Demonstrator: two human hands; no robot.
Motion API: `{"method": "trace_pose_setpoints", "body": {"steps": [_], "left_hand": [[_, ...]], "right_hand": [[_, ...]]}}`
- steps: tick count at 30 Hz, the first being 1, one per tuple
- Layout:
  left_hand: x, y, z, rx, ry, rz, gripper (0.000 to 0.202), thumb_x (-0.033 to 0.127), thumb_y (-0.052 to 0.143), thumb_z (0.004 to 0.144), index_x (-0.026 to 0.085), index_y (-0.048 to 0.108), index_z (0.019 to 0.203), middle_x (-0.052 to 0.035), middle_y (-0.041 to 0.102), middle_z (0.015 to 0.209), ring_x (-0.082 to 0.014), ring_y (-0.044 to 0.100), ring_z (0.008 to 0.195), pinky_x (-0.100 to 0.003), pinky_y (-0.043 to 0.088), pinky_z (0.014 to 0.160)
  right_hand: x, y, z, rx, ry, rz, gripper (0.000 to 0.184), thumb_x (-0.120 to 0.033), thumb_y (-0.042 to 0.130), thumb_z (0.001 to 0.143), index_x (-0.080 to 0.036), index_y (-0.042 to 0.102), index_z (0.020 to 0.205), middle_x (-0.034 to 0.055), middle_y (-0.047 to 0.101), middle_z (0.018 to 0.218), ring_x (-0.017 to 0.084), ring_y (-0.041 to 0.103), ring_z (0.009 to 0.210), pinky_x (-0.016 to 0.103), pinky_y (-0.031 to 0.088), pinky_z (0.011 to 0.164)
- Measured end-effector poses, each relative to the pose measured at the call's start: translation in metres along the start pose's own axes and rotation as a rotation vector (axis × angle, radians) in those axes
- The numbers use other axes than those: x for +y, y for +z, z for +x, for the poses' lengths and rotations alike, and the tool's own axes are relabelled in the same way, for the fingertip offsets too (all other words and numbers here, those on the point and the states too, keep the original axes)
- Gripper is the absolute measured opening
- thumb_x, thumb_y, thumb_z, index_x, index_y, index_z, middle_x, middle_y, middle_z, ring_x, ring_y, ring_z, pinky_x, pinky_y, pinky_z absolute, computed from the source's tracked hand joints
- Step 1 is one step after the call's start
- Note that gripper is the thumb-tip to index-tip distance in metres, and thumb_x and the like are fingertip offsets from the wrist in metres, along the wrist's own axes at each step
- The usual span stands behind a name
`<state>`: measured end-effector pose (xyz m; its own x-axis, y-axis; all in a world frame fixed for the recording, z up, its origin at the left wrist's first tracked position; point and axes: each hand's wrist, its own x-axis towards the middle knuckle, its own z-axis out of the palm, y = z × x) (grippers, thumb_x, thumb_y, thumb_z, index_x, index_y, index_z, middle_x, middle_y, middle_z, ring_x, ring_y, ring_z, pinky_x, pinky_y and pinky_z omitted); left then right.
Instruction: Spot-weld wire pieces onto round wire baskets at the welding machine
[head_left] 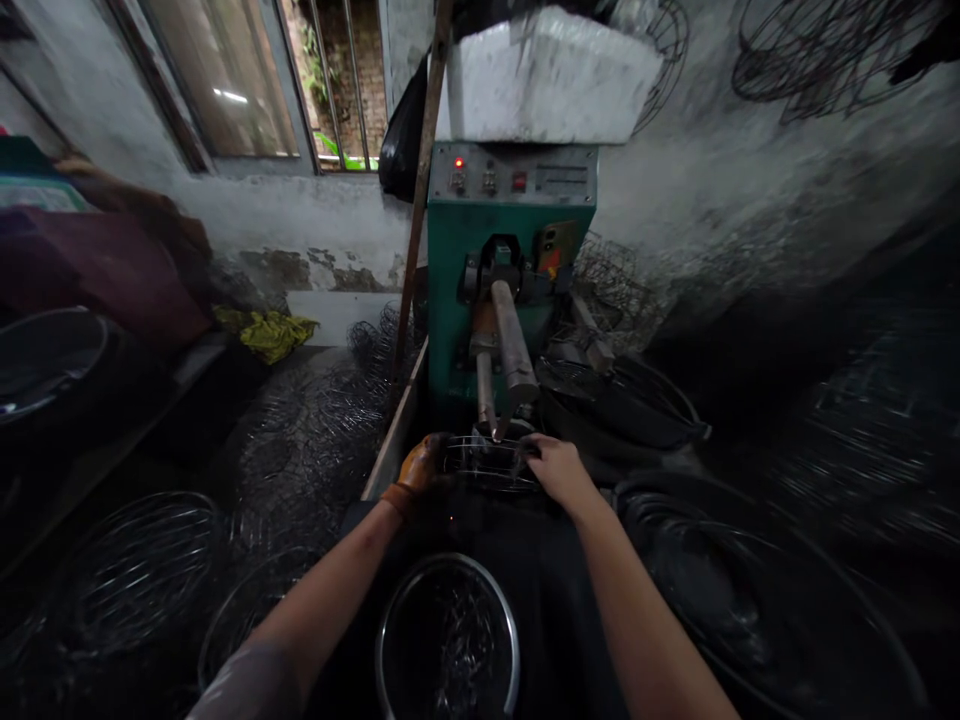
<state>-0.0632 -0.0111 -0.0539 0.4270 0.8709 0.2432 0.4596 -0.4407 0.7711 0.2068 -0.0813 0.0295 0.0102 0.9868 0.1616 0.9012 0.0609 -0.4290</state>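
Between my two hands a round wire rack is held level, just below the electrode tips of a green spot welding machine. My left hand, in an orange-brown glove, is closed on the rack's left side. At the right side my right hand pinches the rim; dark material covers its fingertips. The machine's thick upper arm ends in a pointed tip close to the far part of the rack. A lower rod runs beneath that arm. The exact contact at the tip is too small to tell.
A round metal-rimmed container with short wire pieces stands close in front of me. Wire racks lie at the left, and black tubs stand at the right. A rusty upright bar rises left of the machine.
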Motion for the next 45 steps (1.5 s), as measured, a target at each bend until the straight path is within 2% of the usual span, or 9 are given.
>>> {"method": "trace_pose_setpoints", "body": {"steps": [5, 9, 16, 27, 32, 39, 42, 45], "left_hand": [[-0.013, 0.001, -0.001, 0.059, -0.103, -0.031, 0.071, 0.038, 0.087, 0.067, 0.018, 0.058, 0.129, -0.0116, 0.070, 0.119, -0.0285, 0.069, 0.107, -0.044, 0.057, 0.095], [-0.021, 0.006, -0.001, 0.075, -0.128, -0.061, 0.069, 0.037, 0.086, 0.069, 0.018, 0.057, 0.129, -0.0105, 0.069, 0.121, -0.0276, 0.069, 0.108, -0.043, 0.057, 0.095], [-0.031, 0.015, 0.001, 0.073, -0.123, -0.107, 0.066, 0.032, 0.086, 0.070, 0.020, 0.058, 0.128, -0.0083, 0.070, 0.120, -0.0253, 0.069, 0.109, -0.040, 0.057, 0.097], [-0.030, 0.018, 0.003, 0.050, -0.104, -0.193, 0.063, 0.032, 0.086, 0.072, 0.020, 0.057, 0.127, -0.0078, 0.070, 0.119, -0.0220, 0.069, 0.108, -0.037, 0.057, 0.096], [-0.032, 0.019, 0.004, 0.050, -0.078, -0.173, 0.065, 0.036, 0.085, 0.073, 0.019, 0.057, 0.129, -0.0090, 0.069, 0.121, -0.0247, 0.069, 0.109, -0.041, 0.056, 0.098], [-0.040, 0.023, 0.006, 0.041, -0.070, -0.167, 0.063, 0.036, 0.085, 0.072, 0.020, 0.058, 0.127, -0.0079, 0.070, 0.119, -0.0244, 0.068, 0.110, -0.040, 0.056, 0.097], [-0.038, 0.019, 0.005, 0.026, -0.079, -0.107, 0.064, 0.036, 0.083, 0.073, 0.019, 0.058, 0.129, -0.0087, 0.069, 0.121, -0.0246, 0.068, 0.110, -0.042, 0.056, 0.099], [-0.022, 0.007, 0.003, 0.023, 0.003, 0.036, 0.075, 0.038, 0.080, 0.074, 0.016, 0.052, 0.140, -0.0143, 0.064, 0.134, -0.0285, 0.064, 0.122, -0.045, 0.052, 0.106]], "right_hand": [[-0.019, 0.008, 0.020, -0.034, -0.038, -0.082, 0.033, -0.008, 0.061, 0.084, -0.016, 0.076, 0.111, 0.0122, 0.078, 0.116, 0.024, 0.074, 0.110, 0.031, 0.052, 0.101], [-0.026, 0.011, 0.028, -0.031, -0.027, -0.092, 0.030, -0.008, 0.061, 0.084, -0.018, 0.077, 0.106, 0.0102, 0.080, 0.111, 0.023, 0.074, 0.106, 0.029, 0.052, 0.097], [-0.031, 0.009, 0.029, -0.055, 0.005, -0.100, 0.029, -0.006, 0.061, 0.082, -0.019, 0.077, 0.102, 0.0090, 0.080, 0.107, 0.023, 0.075, 0.102, 0.025, 0.052, 0.093], [-0.028, 0.010, 0.029, -0.055, -0.017, -0.121, 0.028, -0.010, 0.061, 0.085, -0.020, 0.077, 0.106, 0.0083, 0.080, 0.105, 0.024, 0.075, 0.101, 0.027, 0.052, 0.093], [-0.027, 0.007, 0.029, -0.073, -0.006, -0.107, 0.028, -0.009, 0.063, 0.084, -0.019, 0.076, 0.106, 0.0087, 0.080, 0.107, 0.023, 0.075, 0.102, 0.025, 0.052, 0.093], [-0.032, 0.006, 0.032, -0.097, 0.017, -0.041, 0.028, -0.010, 0.062, 0.083, -0.020, 0.076, 0.105, 0.0078, 0.080, 0.107, 0.023, 0.074, 0.105, 0.025, 0.051, 0.093], [-0.019, 0.006, 0.025, -0.051, -0.003, 0.086, 0.029, -0.013, 0.063, 0.080, -0.021, 0.077, 0.104, 0.0069, 0.080, 0.104, 0.023, 0.074, 0.103, 0.027, 0.054, 0.092], [0.014, 0.009, 0.007, 0.072, 0.032, 0.285, 0.037, -0.017, 0.061, 0.080, -0.019, 0.075, 0.114, 0.0069, 0.081, 0.101, 0.023, 0.076, 0.096, 0.031, 0.058, 0.088]]}}
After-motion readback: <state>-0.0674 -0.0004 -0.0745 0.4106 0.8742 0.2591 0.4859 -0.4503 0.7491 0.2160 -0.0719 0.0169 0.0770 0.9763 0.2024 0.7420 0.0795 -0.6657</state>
